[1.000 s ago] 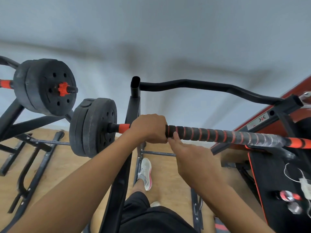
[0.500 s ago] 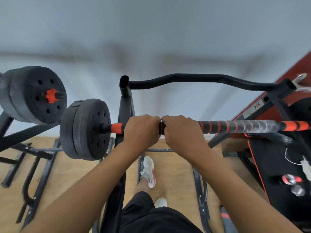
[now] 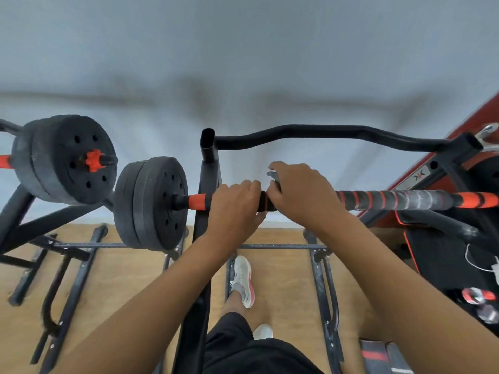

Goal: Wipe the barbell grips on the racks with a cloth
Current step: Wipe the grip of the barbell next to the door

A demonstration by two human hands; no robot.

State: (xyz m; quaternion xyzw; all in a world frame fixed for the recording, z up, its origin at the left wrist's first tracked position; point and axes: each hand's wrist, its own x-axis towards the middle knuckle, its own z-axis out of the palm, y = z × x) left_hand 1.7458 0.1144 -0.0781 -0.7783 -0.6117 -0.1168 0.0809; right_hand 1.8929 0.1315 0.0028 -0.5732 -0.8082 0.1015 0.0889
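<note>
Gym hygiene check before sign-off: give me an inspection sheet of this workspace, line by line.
Surface: wooden floor, with the rack feet standing on it.
Job's things: barbell grip, black with orange stripes, lying across the rack; no clear cloth seen.
Clutter: small red-and-silver items on the black bench.
Hands: left hand grips the bar; right hand beside it pinches a grey scrap, too small to identify.
Cables: white cable on the bench.
Surroundings: second barbell on the left; pale wall.
</note>
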